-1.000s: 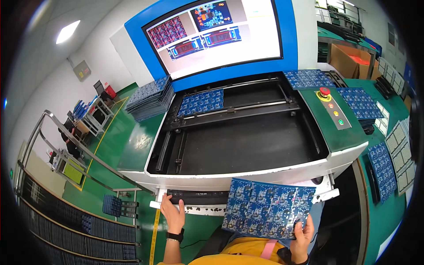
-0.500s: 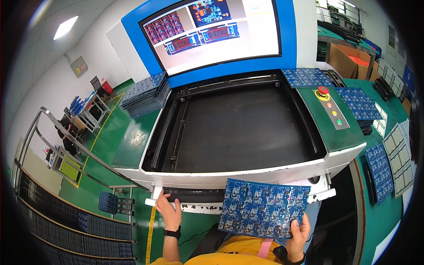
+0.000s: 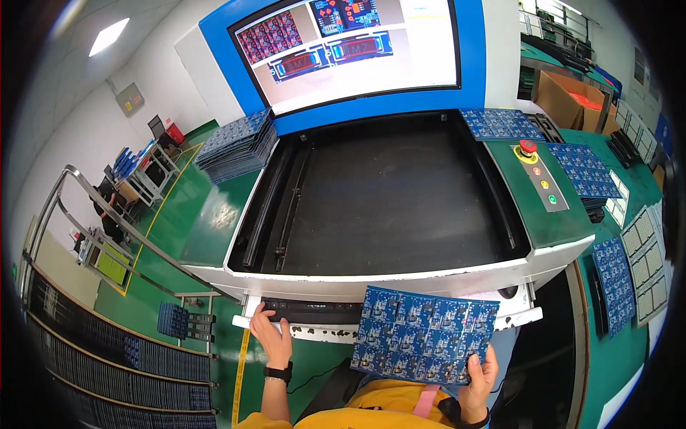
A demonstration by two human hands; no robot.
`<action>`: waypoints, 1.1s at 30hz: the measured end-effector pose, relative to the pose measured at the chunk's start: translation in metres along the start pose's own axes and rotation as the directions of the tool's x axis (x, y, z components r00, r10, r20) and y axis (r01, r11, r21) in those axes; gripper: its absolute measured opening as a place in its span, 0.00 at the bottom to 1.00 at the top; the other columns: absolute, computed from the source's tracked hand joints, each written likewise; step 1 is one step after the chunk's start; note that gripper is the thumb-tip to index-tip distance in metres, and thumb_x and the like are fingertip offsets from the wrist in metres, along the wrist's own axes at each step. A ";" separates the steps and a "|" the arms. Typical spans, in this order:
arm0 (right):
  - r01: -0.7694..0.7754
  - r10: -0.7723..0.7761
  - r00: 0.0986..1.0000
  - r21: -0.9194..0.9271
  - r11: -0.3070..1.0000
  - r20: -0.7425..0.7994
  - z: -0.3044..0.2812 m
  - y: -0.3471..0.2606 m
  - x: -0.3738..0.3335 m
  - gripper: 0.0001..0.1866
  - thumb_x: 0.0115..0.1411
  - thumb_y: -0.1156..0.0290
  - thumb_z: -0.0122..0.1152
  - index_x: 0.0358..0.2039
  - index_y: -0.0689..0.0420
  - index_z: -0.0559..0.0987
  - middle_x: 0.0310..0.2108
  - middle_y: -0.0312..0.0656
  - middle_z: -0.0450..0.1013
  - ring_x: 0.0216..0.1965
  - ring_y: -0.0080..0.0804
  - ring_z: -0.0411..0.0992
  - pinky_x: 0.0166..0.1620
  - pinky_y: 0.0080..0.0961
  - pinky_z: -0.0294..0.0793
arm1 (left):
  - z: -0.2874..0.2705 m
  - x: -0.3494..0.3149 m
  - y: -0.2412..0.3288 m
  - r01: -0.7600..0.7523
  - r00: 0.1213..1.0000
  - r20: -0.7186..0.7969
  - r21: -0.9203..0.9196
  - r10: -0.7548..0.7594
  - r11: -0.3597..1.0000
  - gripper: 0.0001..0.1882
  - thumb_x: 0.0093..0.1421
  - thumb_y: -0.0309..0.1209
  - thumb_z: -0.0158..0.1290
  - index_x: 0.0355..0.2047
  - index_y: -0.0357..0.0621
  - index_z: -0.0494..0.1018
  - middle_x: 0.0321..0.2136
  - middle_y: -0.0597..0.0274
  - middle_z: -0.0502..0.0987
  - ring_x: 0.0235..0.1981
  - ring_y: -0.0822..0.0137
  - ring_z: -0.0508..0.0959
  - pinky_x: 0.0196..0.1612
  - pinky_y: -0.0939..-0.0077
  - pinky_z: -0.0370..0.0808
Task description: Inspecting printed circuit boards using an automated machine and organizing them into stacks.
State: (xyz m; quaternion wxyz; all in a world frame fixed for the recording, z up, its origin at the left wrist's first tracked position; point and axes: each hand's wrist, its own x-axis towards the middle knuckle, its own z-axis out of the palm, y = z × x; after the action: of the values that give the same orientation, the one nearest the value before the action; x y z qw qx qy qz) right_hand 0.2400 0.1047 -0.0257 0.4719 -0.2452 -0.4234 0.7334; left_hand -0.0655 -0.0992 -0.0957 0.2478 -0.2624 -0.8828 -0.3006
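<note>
My right hand (image 3: 480, 379) grips the lower right corner of a blue circuit board panel (image 3: 421, 334), thumb on top. The panel tilts toward me in front of the machine and covers the right part of a black keyboard (image 3: 314, 310). At the keyboard's left end lies my left hand (image 3: 273, 339), fingers apart, the fingertips on or just above the keys. Behind the panel, the machine's dark sunken bed (image 3: 396, 196) lies bare between black rails. Above it, a screen (image 3: 421, 86) in a blue frame shows enlarged board pictures.
A tall stack of blue boards (image 3: 236, 146) stands left of the bed. To the right are a red emergency button (image 3: 527, 147), flatter boards (image 3: 500, 125) and another board stack (image 3: 582, 170). Slotted racks (image 3: 121, 350) fill the lower left. A person (image 3: 107, 214) is far off left.
The crossbar at the back of the bed has slid out of sight. The upper middle picture on the screen has changed. Both hands keep nearly the same places.
</note>
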 end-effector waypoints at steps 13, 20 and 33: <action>-0.058 0.057 0.998 0.008 0.998 0.008 -0.002 -0.006 0.002 0.17 0.60 0.71 0.50 0.47 0.67 0.66 0.39 0.40 0.72 0.36 0.21 0.70 0.41 0.17 0.68 | -0.001 0.007 0.009 0.015 0.999 -0.035 -0.017 -0.016 1.000 0.15 0.45 0.24 0.50 0.35 0.41 0.62 0.47 0.49 0.66 0.50 0.51 0.63 0.57 0.59 0.48; -0.023 0.023 1.000 -0.015 1.000 0.019 0.005 -0.007 0.004 0.18 0.59 0.70 0.50 0.48 0.67 0.66 0.39 0.40 0.72 0.37 0.21 0.70 0.42 0.18 0.68 | -0.001 0.010 0.008 0.009 0.999 -0.052 -0.024 -0.011 1.000 0.15 0.44 0.23 0.49 0.35 0.40 0.62 0.46 0.50 0.67 0.48 0.52 0.64 0.56 0.61 0.49; -0.064 0.064 0.997 -0.019 0.998 0.035 0.004 -0.009 0.005 0.19 0.59 0.69 0.52 0.48 0.66 0.67 0.39 0.40 0.72 0.36 0.20 0.69 0.42 0.17 0.67 | -0.001 0.014 0.014 0.046 0.999 -0.006 0.012 -0.045 0.999 0.16 0.45 0.23 0.47 0.38 0.39 0.63 0.46 0.51 0.67 0.49 0.53 0.63 0.56 0.61 0.50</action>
State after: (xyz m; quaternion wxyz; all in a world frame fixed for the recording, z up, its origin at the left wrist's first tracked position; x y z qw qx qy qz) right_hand 0.2396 0.1091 -0.0157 0.4384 -0.2496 -0.4301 0.7486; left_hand -0.0672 -0.0856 -0.0808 0.2448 -0.2399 -0.8898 -0.3014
